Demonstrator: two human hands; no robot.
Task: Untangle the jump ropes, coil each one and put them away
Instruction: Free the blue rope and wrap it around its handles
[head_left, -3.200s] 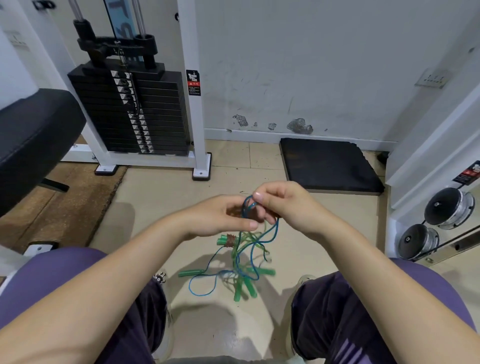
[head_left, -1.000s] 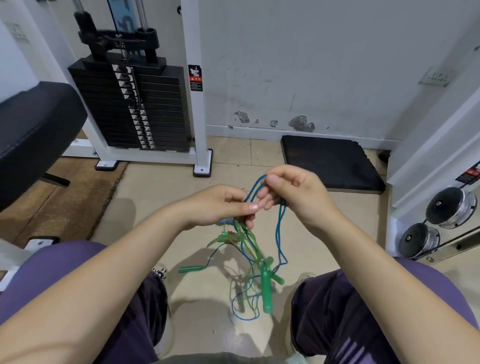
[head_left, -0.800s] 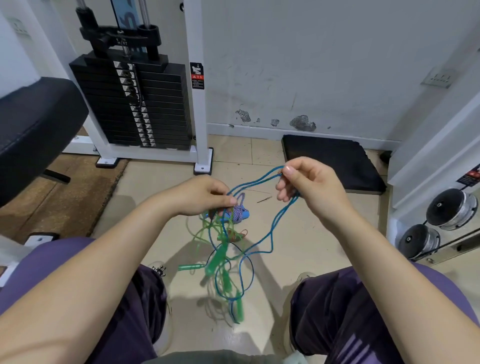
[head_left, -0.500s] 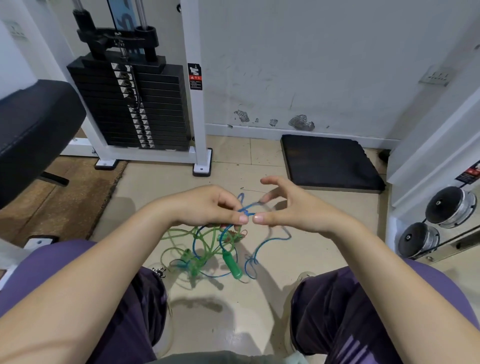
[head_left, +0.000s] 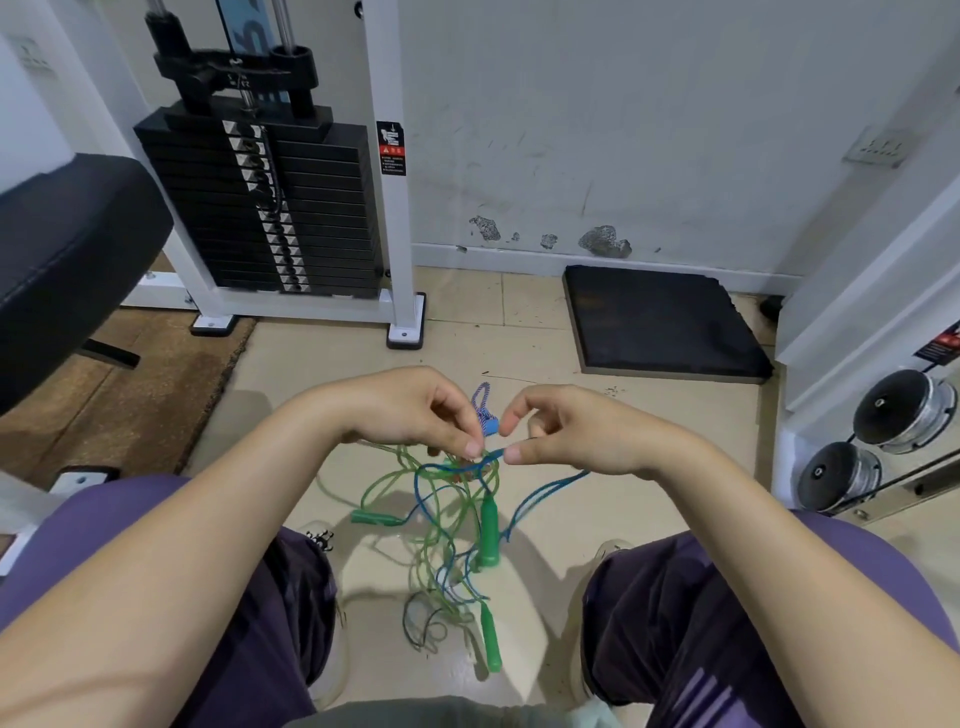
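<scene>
A tangle of jump ropes hangs between my knees: a translucent green rope (head_left: 395, 480) and a thin blue rope (head_left: 545, 491), with green handles (head_left: 488, 525) dangling toward the floor. My left hand (head_left: 410, 410) pinches the knot at the top, where a blue handle with a braided loop (head_left: 485, 410) sticks up. My right hand (head_left: 576, 431) is level with it on the right, thumb and forefinger pinching a blue strand at the knot. Loose rope ends and another green handle (head_left: 491, 642) lie on the tiled floor.
A weight stack machine (head_left: 270, 208) with a white frame stands ahead on the left, a black padded seat (head_left: 62, 260) at far left. A black rubber mat (head_left: 660, 327) lies by the wall. Chrome dumbbell ends (head_left: 883, 431) sit at right. My legs flank the ropes.
The hands pulled the blue strand apart, then came back together lower. The tangle now hangs longer, handles lower near the floor, and my right hand pinches a blue strand again.
</scene>
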